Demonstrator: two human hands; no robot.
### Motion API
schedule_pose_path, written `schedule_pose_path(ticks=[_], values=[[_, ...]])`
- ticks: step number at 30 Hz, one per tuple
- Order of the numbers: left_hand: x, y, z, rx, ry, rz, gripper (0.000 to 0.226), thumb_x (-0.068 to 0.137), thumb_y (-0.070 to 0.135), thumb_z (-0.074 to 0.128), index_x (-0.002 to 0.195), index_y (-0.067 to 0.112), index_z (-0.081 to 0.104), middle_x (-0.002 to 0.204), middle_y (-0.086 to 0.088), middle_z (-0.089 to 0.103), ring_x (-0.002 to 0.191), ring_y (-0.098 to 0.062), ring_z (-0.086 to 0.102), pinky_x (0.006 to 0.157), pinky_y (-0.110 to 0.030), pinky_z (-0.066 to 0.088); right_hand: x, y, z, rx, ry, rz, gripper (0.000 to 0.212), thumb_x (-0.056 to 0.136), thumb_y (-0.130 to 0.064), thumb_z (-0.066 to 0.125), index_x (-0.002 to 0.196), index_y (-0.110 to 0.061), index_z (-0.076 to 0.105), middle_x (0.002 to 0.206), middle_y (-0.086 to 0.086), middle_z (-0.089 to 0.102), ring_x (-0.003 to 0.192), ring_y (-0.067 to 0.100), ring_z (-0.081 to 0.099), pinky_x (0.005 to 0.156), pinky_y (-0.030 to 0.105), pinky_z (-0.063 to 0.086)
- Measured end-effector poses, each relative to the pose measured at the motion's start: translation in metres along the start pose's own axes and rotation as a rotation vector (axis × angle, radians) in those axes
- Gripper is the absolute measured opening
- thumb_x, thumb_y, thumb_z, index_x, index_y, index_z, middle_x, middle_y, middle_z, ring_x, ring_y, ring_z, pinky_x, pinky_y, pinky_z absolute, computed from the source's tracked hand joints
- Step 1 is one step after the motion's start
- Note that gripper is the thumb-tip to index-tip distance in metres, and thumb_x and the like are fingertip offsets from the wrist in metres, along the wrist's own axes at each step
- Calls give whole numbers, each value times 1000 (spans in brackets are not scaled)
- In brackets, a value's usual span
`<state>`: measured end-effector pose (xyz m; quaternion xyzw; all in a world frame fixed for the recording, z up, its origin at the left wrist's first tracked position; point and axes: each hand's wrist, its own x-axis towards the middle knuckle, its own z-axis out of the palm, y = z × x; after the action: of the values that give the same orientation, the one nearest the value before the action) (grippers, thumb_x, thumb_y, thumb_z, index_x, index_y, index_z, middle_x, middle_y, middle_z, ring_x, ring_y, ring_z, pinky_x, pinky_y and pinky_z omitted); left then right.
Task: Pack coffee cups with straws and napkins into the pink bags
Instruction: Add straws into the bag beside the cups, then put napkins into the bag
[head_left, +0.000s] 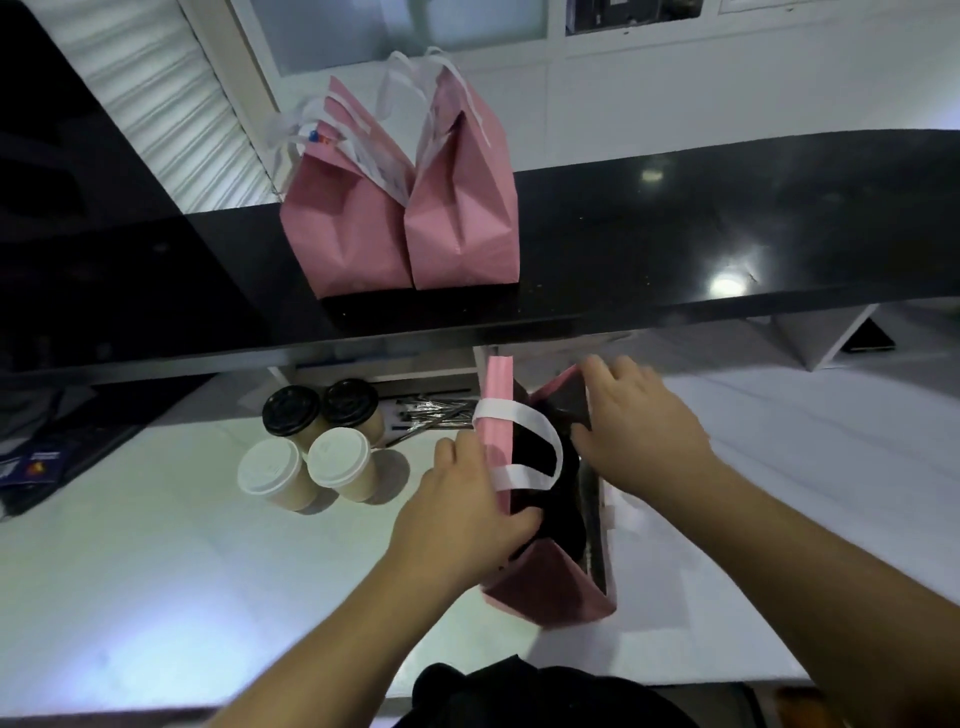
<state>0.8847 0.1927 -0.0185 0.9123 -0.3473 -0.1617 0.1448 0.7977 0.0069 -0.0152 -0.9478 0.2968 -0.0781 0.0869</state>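
An open pink bag (550, 587) with white handles stands on the white counter in front of me. My left hand (467, 512) grips its left rim, thumb inside the opening. My right hand (641, 426) holds the right rim, with its fingers over the far corner. The bag's inside is dark and I cannot tell what it holds. To the left stand several coffee cups: two with black lids (291, 410) behind and two with white lids (270, 467) in front. Wrapped straws (434, 413) lie behind the bag.
Two folded-shut pink bags (462, 218) with white handles stand side by side on the raised black shelf (675, 244). The white counter (156, 571) stretches to the left and right of the open bag. A dark object lies at the left edge.
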Motion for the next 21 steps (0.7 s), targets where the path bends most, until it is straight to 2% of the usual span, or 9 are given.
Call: schedule_pose_path(ticks=[2,5,8,9,11,13,17,21], values=[[-1,1,-1,2,-3,13,54,79,49,68,113,24,35,114,1,43,101,-28,58,70,-38,44,19,-2,0,-57,0,-72,46,86,-30,64,129,-21,51,128,6,54,116,30,51,90,42,53],[-10,-10,-5,-73,14,16,41,83,43,65,101,27,33,105,3,46,89,-24,58,64,-38,44,40,1,-2,-61,-102,-111,44,88,-28,62,131,-22,58,142,1,52,130,28,47,100,45,52],[-24,-32,-8,-194,22,10,35,83,53,62,94,33,35,91,10,53,69,-9,55,54,-31,37,46,10,-2,-15,-172,-88,28,90,-26,57,115,-22,68,126,2,62,117,28,55,92,47,55],[-27,-39,-9,-218,32,3,32,84,57,61,94,36,39,88,12,55,68,-5,56,53,-29,38,46,13,-2,7,-173,-70,26,90,-24,56,111,-21,71,120,4,64,111,29,58,89,47,56],[-29,-50,-10,-255,67,-14,23,89,58,60,95,38,50,92,18,62,78,-1,62,62,-29,50,43,18,0,38,-160,-39,23,91,-23,56,106,-18,73,112,6,65,104,30,60,85,45,56],[-24,-59,-9,-310,133,-21,11,94,48,61,91,37,58,91,22,67,83,3,65,68,-31,56,39,22,0,60,-156,-9,18,92,-23,57,99,-18,73,105,5,65,96,28,61,82,42,56],[-1,-71,-9,-379,250,-13,13,98,30,64,86,36,63,84,22,69,88,11,62,66,-22,52,27,28,-3,100,-210,58,15,94,-27,60,92,-21,73,90,1,71,78,21,63,72,38,57],[28,-78,-15,-470,257,-25,17,101,35,65,84,38,66,82,19,72,83,9,64,56,-11,44,2,26,-7,152,-285,99,22,98,-43,59,94,-26,72,91,-4,72,79,14,63,74,35,58]])
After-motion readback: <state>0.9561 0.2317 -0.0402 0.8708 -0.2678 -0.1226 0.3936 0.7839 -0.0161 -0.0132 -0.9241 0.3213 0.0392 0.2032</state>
